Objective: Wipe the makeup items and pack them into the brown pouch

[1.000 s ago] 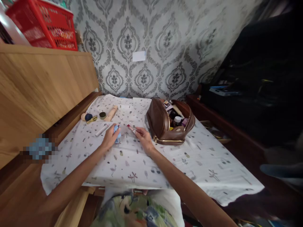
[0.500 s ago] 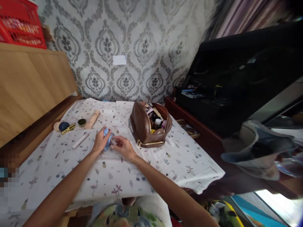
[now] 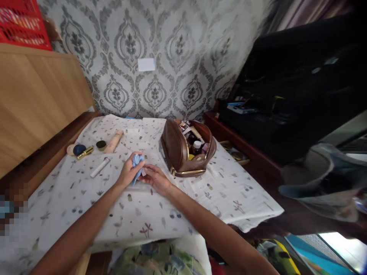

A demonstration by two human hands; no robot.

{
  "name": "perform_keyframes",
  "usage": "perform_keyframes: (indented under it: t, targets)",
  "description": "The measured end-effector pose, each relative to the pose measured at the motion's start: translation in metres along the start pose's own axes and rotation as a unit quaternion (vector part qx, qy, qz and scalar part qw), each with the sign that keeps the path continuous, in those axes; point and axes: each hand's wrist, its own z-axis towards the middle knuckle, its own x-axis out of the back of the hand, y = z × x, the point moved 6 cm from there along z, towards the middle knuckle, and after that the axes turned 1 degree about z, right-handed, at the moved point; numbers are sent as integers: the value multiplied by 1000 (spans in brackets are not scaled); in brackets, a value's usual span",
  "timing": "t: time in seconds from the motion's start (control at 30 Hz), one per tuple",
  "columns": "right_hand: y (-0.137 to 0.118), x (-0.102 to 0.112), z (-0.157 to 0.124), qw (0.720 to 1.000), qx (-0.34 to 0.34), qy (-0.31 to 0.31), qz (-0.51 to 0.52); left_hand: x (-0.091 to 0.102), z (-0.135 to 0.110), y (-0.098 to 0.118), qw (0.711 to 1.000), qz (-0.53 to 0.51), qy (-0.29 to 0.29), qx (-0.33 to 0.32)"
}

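Note:
My left hand [image 3: 128,172] is closed around a crumpled light-blue cloth [image 3: 138,160], part of which bulges above the thumb. Right beside it, my right hand [image 3: 158,179] pinches a small pale item [image 3: 143,172] against or close to the cloth; its kind is too small to make out. Both hands are just over the patterned white tablecloth [image 3: 160,217]. To their right stands a brown cosmetic bag [image 3: 175,151], unzipped, with several bottles and tubes inside. A slim white tube [image 3: 100,167] lies left of my hands.
Farther back on the left lie a peach tube [image 3: 114,141], a dark-lidded jar [image 3: 101,145], a gold tube [image 3: 85,153] and a dark-blue round item [image 3: 79,149]. A wooden panel [image 3: 43,84] borders the left; a large black screen [image 3: 298,84] stands at the right.
Both hands have shifted slightly right with the cloth, which now looks more bunched in my left hand. The camera view has tilted a little; the bag and cosmetics stay put.

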Motion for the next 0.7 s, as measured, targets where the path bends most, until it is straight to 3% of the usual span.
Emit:
perform_keyframes:
  t: [0.3,0.4,0.53,0.7]
  targets:
    - [7,-9,-3,998,-50,-45,-14,21,9,-28,986,-43,127,99]
    - [2,-10,-3,997,-54,-46,30,15,10,-29,982,-91,110,120]
    - [-3,-9,-4,988,-58,-38,140,2,6,-15,986,-126,18,105]
    - [7,-10,0,989,-75,-54,115,13,5,-17,995,1,66,75]
